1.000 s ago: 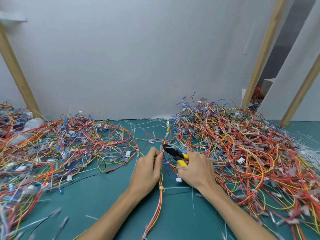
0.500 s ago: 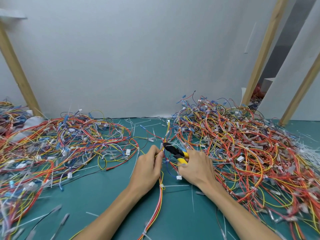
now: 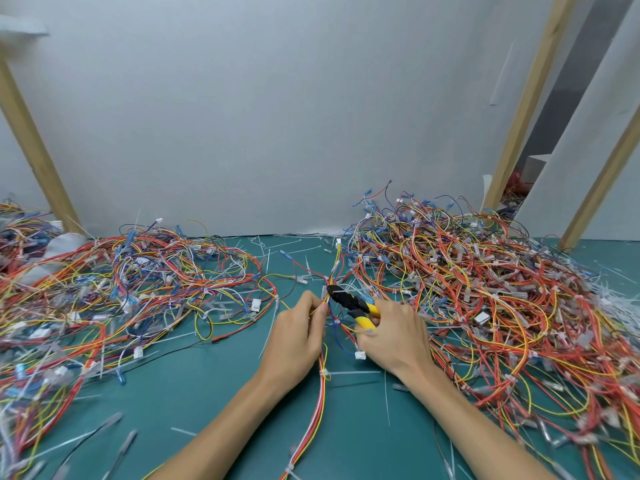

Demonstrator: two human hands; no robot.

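A bundled wire harness point(image 3: 320, 403) of red, yellow and white wires runs up the middle of the green table point(image 3: 194, 403) between my hands. My left hand point(image 3: 296, 337) pinches the bundle near its upper part with thumb and fingers. My right hand point(image 3: 394, 336) grips black and yellow cutters point(image 3: 349, 301) by their handles. The cutter's black jaws point left, against the bundle just above my left fingertips. A white connector point(image 3: 360, 355) hangs on thin wires between my hands.
A large heap of tangled coloured harnesses point(image 3: 485, 296) fills the right side, another heap point(image 3: 114, 289) the left. Cut white cable ties point(image 3: 353, 372) lie scattered on the mat. Wooden posts point(image 3: 33, 143) and a white wall stand behind.
The hands and cutters have stayed at the same spot on the bundle; only the view has shifted slightly.
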